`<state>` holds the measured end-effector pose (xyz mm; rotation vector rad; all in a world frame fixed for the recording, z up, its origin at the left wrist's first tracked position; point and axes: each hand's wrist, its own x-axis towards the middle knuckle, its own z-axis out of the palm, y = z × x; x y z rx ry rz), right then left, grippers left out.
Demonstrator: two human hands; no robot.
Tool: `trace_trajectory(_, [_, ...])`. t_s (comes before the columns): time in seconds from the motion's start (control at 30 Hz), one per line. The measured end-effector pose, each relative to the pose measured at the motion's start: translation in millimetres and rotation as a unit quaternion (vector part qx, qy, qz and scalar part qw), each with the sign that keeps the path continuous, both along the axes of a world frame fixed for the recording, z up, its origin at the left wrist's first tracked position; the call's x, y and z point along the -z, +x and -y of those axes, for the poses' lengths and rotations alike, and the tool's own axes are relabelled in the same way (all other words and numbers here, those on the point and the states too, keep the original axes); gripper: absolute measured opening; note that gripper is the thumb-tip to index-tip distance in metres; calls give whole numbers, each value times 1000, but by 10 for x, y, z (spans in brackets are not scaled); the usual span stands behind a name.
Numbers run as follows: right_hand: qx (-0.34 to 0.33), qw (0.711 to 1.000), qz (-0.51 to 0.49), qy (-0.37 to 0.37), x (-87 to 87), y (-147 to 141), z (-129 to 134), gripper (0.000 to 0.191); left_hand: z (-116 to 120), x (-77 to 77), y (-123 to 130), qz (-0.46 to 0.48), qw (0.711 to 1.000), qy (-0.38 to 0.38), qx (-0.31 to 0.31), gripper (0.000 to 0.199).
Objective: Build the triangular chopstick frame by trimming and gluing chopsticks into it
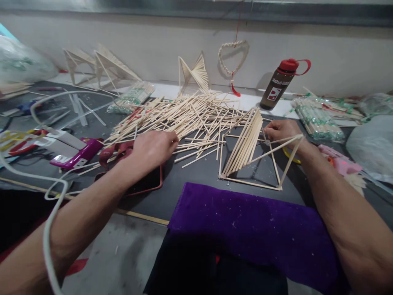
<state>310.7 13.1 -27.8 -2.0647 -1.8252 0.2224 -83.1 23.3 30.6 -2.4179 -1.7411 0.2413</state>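
My left hand (156, 146) is closed at the near left edge of a loose pile of thin wooden sticks (190, 116). Its fingertips point away from me, so whatever they pinch is hidden. On the right stands a frame of glued wooden sticks (250, 184), with a slanted fan of sticks (244, 145) across it. My right hand (282, 130) reaches behind the frame's right side, thumb and fingers pinched on the frame near the top of one stick. Below my left forearm lies a dark phone with a reddish case (161, 180), beside a dark red strap (112, 153).
A purple cloth (245, 229) covers the near edge. Finished stick shapes (195, 73) lean at the wall near a bottle (278, 84). Wrapped stick bundles (319, 119), a pink glue gun (340, 159), a purple device (76, 153) and a white cable (49, 229) lie about.
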Motion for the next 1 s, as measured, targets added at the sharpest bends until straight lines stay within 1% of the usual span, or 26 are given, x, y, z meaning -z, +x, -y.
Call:
trace_trajectory(0.1, [-2, 1000, 1, -6, 4, 5, -6, 26, -202, -85, -53, 16, 999, 30, -23, 36])
trace_trajectory(0.17, [-7, 1000, 1, -5, 9, 9, -9, 26, -273, -87, -35, 25, 999, 34, -6, 35])
trace_trajectory(0.23, [-8, 1000, 2, -2, 15, 12, -11, 25, -279, -50, 24, 33, 999, 26, 25, 32])
trace_trajectory(0.37, [-2, 1000, 0, 1, 28, 23, -19, 23, -134, 64, 166, 32, 996, -3, 87, 27])
trace_trajectory(0.5, [0, 1000, -6, 2, 41, 37, -31, 25, 125, 163, 230, 29, 984, -78, 159, 27])
trace_trajectory(0.57, [-4, 1000, -8, 2, 41, 40, -33, 25, 252, 213, 244, 22, 979, -93, 179, 28])
trace_trajectory(0.73, [-5, 1000, 0, -1, 39, 34, -23, 25, 473, 306, 288, 2, 985, -76, 156, 31])
trace_trajectory(0.83, [-7, 1000, 3, 4, 50, 34, -17, 24, 494, 279, 281, 8, 986, -70, 152, 33])
trace_trajectory(0.9, [-10, 1000, -1, 6, 57, 36, -14, 24, 407, 209, 238, 8, 990, -53, 132, 33])
trace_trajectory(0.93, [-14, 1000, -2, 3, 59, 37, -13, 24, 325, 163, 205, 6, 992, -38, 117, 33])
trace_trajectory(1.0, [-14, 1000, -2, 0, 64, 40, -15, 24, 96, 69, 128, -1, 998, 4, 67, 33])
